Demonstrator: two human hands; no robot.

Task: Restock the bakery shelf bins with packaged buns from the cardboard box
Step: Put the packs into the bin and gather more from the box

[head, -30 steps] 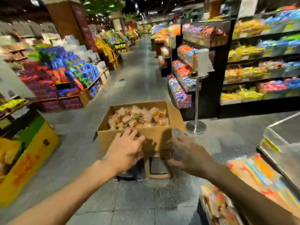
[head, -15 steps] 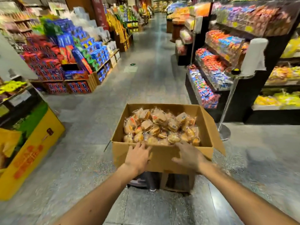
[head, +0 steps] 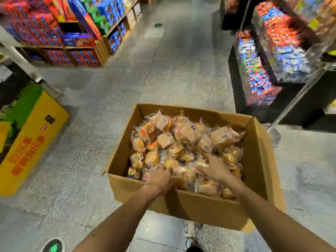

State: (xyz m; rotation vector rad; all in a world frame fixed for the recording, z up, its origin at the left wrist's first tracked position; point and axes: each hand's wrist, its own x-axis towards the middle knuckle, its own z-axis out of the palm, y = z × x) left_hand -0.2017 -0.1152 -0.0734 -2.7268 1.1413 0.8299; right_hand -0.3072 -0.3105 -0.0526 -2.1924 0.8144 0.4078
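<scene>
**Speckled aisle floor [head: 163,79], full cardboard box [head: 200,206]**

Packaged buns [head: 181,135] heap the open cardboard box. The left hand [head: 160,179] digs among packs at the box's near edge; whether it grasps one cannot be told. The right hand [head: 215,170] rests released, fingers spread, on buns near the middle.

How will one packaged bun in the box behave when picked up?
A packaged bun probably feels light and squashy: the bread looks soft. Its glossy wrapper is likely slippery. Loosely heaped in the cardboard box, neighbours may slide.

Cardboard box [head: 200,206] open-topped, reachable from above; packaged buns [head: 181,139] fill interior.
</scene>
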